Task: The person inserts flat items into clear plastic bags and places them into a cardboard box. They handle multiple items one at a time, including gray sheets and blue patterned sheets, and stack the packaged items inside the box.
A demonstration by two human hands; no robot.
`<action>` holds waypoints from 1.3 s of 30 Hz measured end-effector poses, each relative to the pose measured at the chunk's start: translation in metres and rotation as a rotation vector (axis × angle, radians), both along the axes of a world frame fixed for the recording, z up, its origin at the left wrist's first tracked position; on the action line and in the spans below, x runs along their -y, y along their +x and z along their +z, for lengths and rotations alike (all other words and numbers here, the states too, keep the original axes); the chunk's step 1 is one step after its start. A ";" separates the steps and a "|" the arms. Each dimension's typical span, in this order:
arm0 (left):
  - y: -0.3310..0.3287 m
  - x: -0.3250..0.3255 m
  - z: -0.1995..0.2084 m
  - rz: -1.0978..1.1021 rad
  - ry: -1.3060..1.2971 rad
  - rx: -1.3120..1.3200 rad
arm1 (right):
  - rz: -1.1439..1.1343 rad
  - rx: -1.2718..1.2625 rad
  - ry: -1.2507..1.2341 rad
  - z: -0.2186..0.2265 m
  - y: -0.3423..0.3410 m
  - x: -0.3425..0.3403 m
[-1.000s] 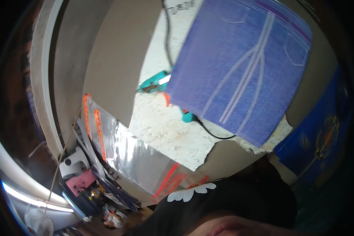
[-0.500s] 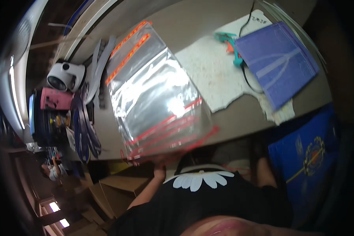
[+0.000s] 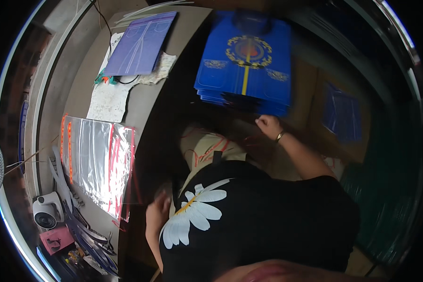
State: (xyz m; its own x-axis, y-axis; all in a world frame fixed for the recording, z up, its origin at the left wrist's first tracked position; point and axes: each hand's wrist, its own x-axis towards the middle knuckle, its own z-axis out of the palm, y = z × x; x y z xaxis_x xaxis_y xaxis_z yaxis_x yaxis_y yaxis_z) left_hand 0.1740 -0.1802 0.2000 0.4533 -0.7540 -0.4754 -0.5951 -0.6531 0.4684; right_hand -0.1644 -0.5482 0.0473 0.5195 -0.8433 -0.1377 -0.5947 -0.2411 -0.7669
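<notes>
My right hand (image 3: 269, 126), with a bracelet at the wrist, is curled closed just below the near edge of a stack of blue printed panels (image 3: 249, 84). Nothing shows in its fingers. The stack bears a gold emblem and a yellow stripe. My left hand (image 3: 162, 204) hangs low beside my lap, near the table edge, its fingers smeared by motion. Left of it, a pile of clear plastic bags (image 3: 91, 160) with red and orange strips lies on the table. A flat purple-blue panel (image 3: 141, 42) rests farther back, beside teal-handled snips (image 3: 103, 77).
On the table (image 3: 145, 101), a torn white sheet (image 3: 105, 103) lies under the purple panel. A small white fan (image 3: 47, 211), a pink box (image 3: 57, 238) and dark straps (image 3: 87, 237) crowd the near left. A blue plastic-wrapped bundle (image 3: 343, 115) sits on cardboard at right.
My view has swung right, bringing the blue stack to the upper middle. My right hand has come up beside its near edge. The left hand has moved away from the plastic bags.
</notes>
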 end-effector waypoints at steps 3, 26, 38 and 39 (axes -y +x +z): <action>-0.013 0.069 0.041 -0.115 -0.298 0.011 | 0.370 -0.327 0.747 -0.005 -0.033 0.023; -0.029 0.267 0.082 -0.551 -0.618 -0.250 | -0.208 0.853 0.133 0.200 0.020 0.104; -0.025 0.223 0.138 -0.012 -1.084 -0.268 | 0.645 0.441 -0.675 0.288 0.168 -0.074; -0.014 0.209 0.127 0.062 -1.177 -0.297 | 0.563 0.504 -0.712 0.283 0.177 -0.069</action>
State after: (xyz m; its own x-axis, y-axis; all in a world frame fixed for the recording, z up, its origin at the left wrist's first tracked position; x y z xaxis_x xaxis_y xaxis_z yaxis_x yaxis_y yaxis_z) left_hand 0.1601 -0.3893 0.3269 0.4938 -0.7752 0.3941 -0.3470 0.2399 0.9067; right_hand 0.0124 -0.4797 0.3307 0.7223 -0.2617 0.6402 0.0945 -0.8796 -0.4662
